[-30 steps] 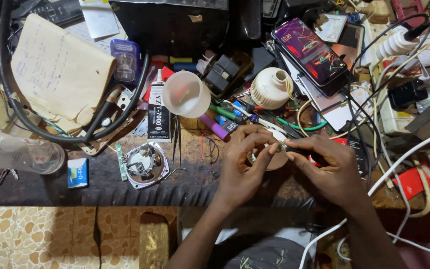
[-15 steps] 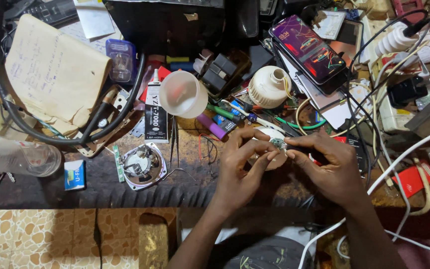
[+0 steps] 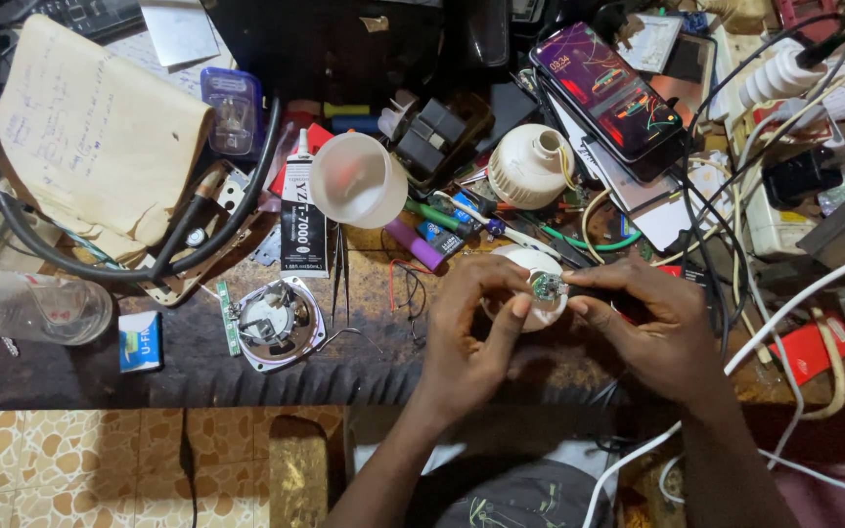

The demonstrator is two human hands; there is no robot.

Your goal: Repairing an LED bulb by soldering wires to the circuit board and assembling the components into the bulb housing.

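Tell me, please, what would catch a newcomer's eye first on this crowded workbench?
Probably the two hands at the middle front: the left hand and right hand together hold a white bulb base with a small green circuit board. Behind them, a lit phone glows at the top right. A white cup stands left of centre, amid tangled cables.

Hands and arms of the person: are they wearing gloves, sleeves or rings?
No gloves: both the left hand and the right hand are bare. The forearms are bare too, with no sleeves down to the picture's lower edge. No rings, watch or bracelets show.
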